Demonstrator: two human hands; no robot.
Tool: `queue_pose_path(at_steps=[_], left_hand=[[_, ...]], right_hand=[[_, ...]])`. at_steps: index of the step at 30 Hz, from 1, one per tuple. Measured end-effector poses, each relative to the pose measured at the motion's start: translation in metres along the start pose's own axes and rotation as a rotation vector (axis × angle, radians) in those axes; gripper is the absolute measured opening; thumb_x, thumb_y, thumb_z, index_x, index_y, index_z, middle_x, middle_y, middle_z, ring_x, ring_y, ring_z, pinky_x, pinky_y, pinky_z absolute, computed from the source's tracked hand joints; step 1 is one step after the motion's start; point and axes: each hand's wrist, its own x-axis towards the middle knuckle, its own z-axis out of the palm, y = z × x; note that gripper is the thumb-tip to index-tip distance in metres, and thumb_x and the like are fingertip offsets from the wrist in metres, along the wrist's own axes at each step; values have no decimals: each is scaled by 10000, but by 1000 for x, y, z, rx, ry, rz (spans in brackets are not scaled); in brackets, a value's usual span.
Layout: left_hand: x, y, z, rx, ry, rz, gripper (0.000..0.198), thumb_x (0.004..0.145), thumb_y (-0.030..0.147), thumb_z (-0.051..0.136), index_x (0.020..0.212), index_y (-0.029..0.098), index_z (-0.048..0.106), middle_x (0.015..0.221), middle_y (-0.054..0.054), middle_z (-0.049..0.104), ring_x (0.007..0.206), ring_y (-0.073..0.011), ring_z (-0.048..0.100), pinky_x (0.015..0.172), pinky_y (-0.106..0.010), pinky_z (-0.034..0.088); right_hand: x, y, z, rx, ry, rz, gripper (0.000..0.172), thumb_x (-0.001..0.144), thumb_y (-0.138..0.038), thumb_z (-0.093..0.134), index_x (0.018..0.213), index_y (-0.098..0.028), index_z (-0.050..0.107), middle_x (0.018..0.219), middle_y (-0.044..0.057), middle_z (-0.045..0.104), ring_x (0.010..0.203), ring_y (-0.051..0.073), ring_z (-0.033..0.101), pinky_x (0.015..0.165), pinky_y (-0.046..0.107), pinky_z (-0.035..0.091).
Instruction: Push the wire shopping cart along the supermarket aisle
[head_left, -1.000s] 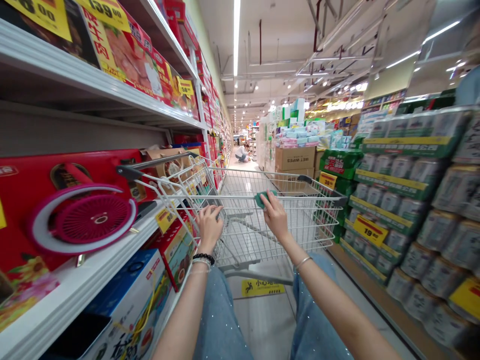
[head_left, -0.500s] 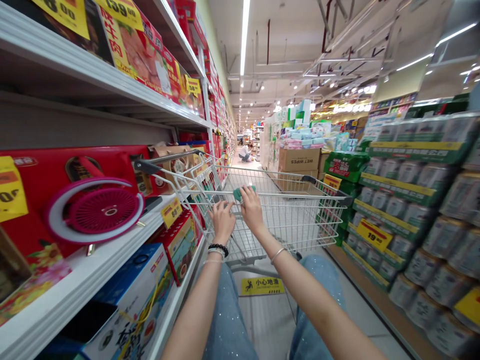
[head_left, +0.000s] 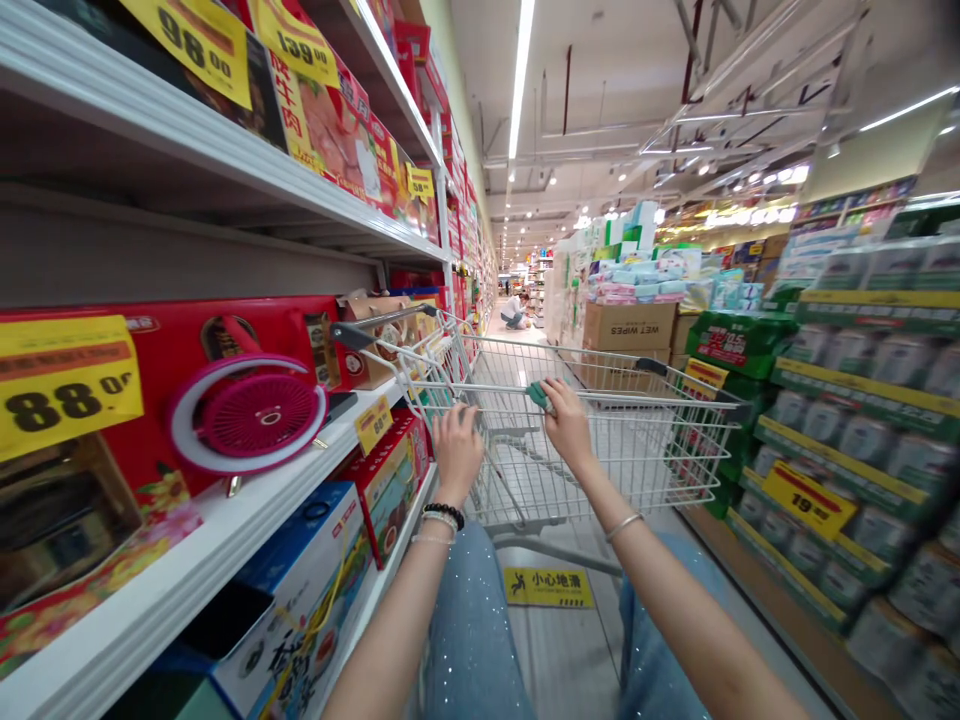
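Observation:
A wire shopping cart (head_left: 600,450) stands sideways before me. My right hand (head_left: 566,425) is closed on a small green cloth (head_left: 538,396), pressed against the cart's near top rail. To its left, my left hand (head_left: 457,450) is at the cart's near left corner, fingers apart and slightly bent. Its fingertips are close to the wires; whether they touch is unclear. A magenta round fan with a white ring (head_left: 251,412) stands on the shelf to my left. A dark phone-like slab (head_left: 225,622) leans on a blue-and-white box (head_left: 300,590) lower down.
White shelving (head_left: 360,190) with red gift boxes and yellow price tags runs along the left. Stacked can packs (head_left: 855,430) line the right side. Beyond the cart are wet-wipes cartons (head_left: 628,328); a person (head_left: 514,312) crouches far off. A yellow floor sign (head_left: 547,587) lies between my knees.
The view has turned a little left, so everything sits farther right. My left hand has moved left and down relative to the cart, away from my right hand. The cloth remains at the rail.

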Motion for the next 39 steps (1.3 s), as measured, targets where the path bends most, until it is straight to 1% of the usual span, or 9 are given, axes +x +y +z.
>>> queue_pose_path(at_steps=[5, 9, 13, 17, 24, 28, 31, 35, 39], left_hand=[[1, -24, -9, 154, 24, -75, 543, 796, 101, 470, 1323, 200, 557, 1420, -123, 530, 1406, -294, 370, 1203, -620, 112], [8, -26, -10, 157, -42, -50, 544, 791, 82, 455, 1311, 200, 564, 1394, -127, 554, 1380, -274, 414, 1201, -603, 151], [11, -27, -8, 117, -52, -45, 556, 762, 73, 478, 1298, 185, 573, 1375, -135, 557, 1336, -279, 457, 1179, -555, 261], [11, -33, -1, 56, -21, -16, 584, 714, 59, 509, 1287, 147, 583, 1358, -149, 547, 1328, -287, 450, 1155, -471, 343], [11, -39, 6, -33, 40, -20, 537, 707, 58, 506, 1224, 152, 618, 1294, -142, 574, 1297, -280, 461, 1126, -459, 385], [4, -40, -2, 15, 3, -15, 561, 740, 68, 486, 1283, 166, 588, 1359, -132, 557, 1324, -263, 454, 1152, -450, 352], [-8, -40, -1, 102, -28, -20, 693, 741, 52, 464, 1418, 202, 467, 1495, -106, 461, 1414, -255, 369, 1203, -496, 248], [-29, -45, 16, 190, -101, -24, 866, 718, 52, 467, 1538, 224, 246, 1627, -63, 222, 1489, -272, 232, 1219, -539, 164], [-42, -49, 42, 212, -253, -1, 872, 729, 65, 457, 1550, 208, 201, 1617, -62, 241, 1424, -274, 373, 1220, -492, 207]], right_hand=[[5, -39, 40, 70, -26, 0, 631, 733, -10, 402, 1301, -207, 592, 1374, 78, 587, 1384, 227, 423, 1166, 505, 333], [13, -75, 68, 102, -133, -69, 671, 726, 7, 399, 1341, -209, 560, 1434, 71, 539, 1412, 218, 388, 1181, 488, 306], [17, -72, 64, 94, -157, -143, 654, 718, 11, 408, 1304, -217, 590, 1416, 54, 559, 1400, 207, 408, 1181, 465, 313], [13, -57, 55, 77, -65, -75, 630, 711, 7, 412, 1267, -207, 615, 1361, 74, 601, 1385, 229, 427, 1161, 500, 333], [20, -97, 77, 110, -151, -123, 634, 719, 3, 410, 1288, -207, 593, 1394, 63, 574, 1380, 217, 424, 1167, 457, 313], [39, -99, 56, 75, -244, -114, 527, 736, -44, 456, 1209, -200, 629, 1284, 78, 645, 1269, 234, 521, 1091, 410, 379], [55, -84, 28, -50, -351, 37, 399, 785, -123, 463, 1121, -207, 659, 1100, 86, 712, 1062, 244, 618, 903, 347, 456], [72, -58, -3, -194, -470, 240, 329, 824, -204, 438, 1055, -232, 671, 933, 67, 727, 879, 234, 639, 703, 280, 411], [80, -41, -14, -221, -529, 289, 313, 814, -220, 434, 1013, -224, 675, 897, 67, 722, 836, 229, 626, 661, 265, 369]])
